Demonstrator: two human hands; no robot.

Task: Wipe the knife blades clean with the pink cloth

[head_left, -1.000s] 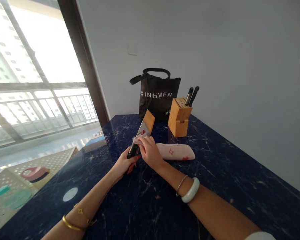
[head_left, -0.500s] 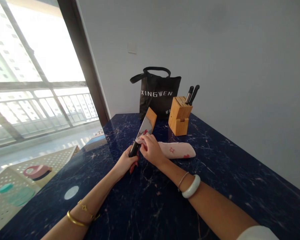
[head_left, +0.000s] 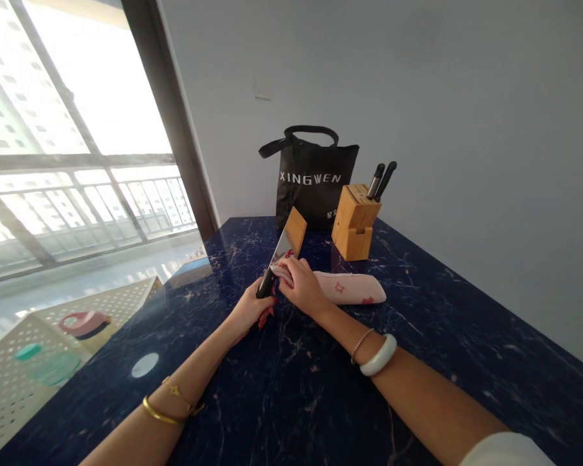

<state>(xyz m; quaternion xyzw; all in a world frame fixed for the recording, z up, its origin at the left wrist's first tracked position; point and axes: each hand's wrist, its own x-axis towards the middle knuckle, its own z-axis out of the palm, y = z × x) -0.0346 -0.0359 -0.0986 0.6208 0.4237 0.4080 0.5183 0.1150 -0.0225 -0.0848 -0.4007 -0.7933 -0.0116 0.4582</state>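
Cleaver (head_left: 285, 244) in hand, its blade angled up and away, a person works over a dark blue, marbled worktop (head_left: 291, 401). The left hand (head_left: 249, 310) has its fingers wrapped around the dark grip (head_left: 265, 283); the right hand (head_left: 301, 286) pinches a pale cloth (head_left: 282, 270) against the blade near that grip. Risk appears to sit with the right fingers: should the thin cloth bunch or slide, their tips could meet bare metal, and which side carries the cutting edge cannot be told from this angle. A loose left hold could also let the blade twist under sideways pressure, while long red nails may make a firm grip harder.

Both forearms reach forward from the lower corners, converging at the centre, the left wrist nearly straight, the right hand set slightly farther out with its back facing up. A pink patterned roll (head_left: 354, 288) lies just beside the right wrist; whether it joins the cloth is hidden. Behind stand a wooden knife block (head_left: 350, 223) with 2 black-handled tools and a black tote bag (head_left: 315, 188).
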